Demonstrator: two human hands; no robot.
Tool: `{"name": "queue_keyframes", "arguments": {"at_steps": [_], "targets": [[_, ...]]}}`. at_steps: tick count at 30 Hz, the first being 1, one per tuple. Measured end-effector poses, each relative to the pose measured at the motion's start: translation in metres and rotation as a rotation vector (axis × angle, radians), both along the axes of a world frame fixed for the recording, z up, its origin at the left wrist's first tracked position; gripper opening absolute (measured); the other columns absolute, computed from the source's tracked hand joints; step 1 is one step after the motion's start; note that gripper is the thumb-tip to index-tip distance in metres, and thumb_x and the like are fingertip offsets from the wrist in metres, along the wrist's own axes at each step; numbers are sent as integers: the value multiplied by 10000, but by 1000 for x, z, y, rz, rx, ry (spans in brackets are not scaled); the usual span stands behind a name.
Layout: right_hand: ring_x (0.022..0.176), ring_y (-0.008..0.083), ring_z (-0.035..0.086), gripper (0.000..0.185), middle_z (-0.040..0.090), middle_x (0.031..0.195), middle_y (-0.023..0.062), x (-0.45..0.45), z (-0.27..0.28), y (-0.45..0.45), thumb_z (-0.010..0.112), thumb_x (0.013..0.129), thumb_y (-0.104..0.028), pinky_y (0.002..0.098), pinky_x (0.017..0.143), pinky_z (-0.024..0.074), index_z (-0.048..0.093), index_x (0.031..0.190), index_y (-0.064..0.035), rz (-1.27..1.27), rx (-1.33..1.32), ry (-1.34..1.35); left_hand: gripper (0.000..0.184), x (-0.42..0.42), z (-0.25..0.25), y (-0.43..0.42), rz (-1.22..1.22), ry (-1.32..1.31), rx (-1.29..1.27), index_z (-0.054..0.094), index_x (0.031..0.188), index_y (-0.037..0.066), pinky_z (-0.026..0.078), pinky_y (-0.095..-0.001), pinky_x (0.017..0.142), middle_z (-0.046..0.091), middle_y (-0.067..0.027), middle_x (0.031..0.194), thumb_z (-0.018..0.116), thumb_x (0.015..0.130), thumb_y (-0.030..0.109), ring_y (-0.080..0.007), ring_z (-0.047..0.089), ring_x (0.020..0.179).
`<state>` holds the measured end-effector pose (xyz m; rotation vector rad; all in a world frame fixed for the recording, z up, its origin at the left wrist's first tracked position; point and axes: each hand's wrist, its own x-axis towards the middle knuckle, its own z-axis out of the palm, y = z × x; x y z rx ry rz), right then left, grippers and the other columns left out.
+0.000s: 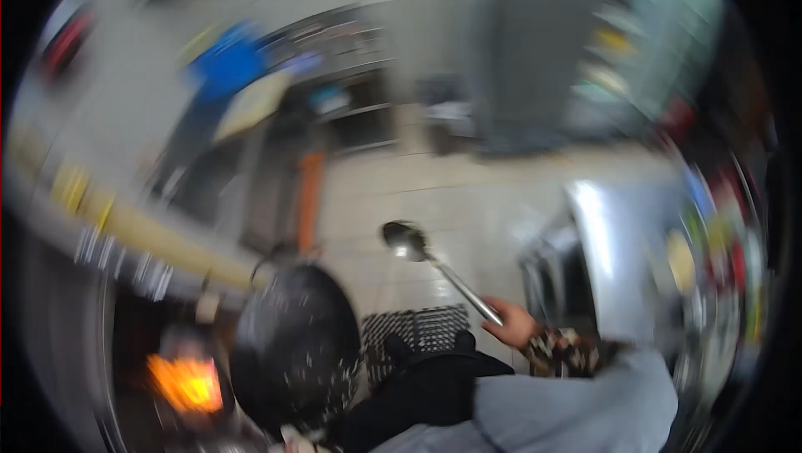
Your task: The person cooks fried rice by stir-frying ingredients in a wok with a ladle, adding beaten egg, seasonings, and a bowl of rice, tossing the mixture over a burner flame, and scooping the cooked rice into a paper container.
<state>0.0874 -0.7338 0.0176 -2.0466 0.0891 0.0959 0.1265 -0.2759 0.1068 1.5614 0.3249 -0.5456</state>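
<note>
My right hand (512,325) is closed round the handle of a metal ladle (407,241), whose bowl points away to the upper left above the tiled floor. A dark wok (296,344) is tilted at the lower left, with small pale bits of food in it and near its lower rim. At the wok's bottom edge, my left hand (294,439) shows only in part, blurred, with something pale at it; its fingers cannot be made out. Orange flames (188,382) burn on the stove just left of the wok.
A shiny steel counter (614,261) stands at the right, with blurred colourful items beyond it. Steel shelving (359,43) and a blue object (230,60) are at the upper left. A dark patterned mat (430,328) lies by the feet.
</note>
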Motion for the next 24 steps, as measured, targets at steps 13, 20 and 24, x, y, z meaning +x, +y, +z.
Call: {"name": "queue_keyframes", "arguments": {"at_steps": [13,20,24], "targets": [[474,77,476,221,502,608,4,76,112,336,623,817,-75,232,420,391,548,1009,3,1001,17,221,182,-179,-67,193,1231,-138,-656,600,860,-1,537,-371,580,646,-115,765,521,812,155,-242,651,642],[368,134,453,95,483,545,35,67,159,802,523,841,-72,279,319,367,534,922,-22,1372,154,217,282,-107,-127,303,1174,-171,-448,600,918,18,504,-369,651,653,-124,838,506,835,271,-255,642,720],[373,206,497,122,533,519,77,27,124,972,538,811,-86,339,341,400,588,728,-11,1275,-332,28,394,-98,-115,310,920,-97,288,589,1076,29,454,-378,838,630,-190,1029,505,838,332,-310,583,1007]]}}
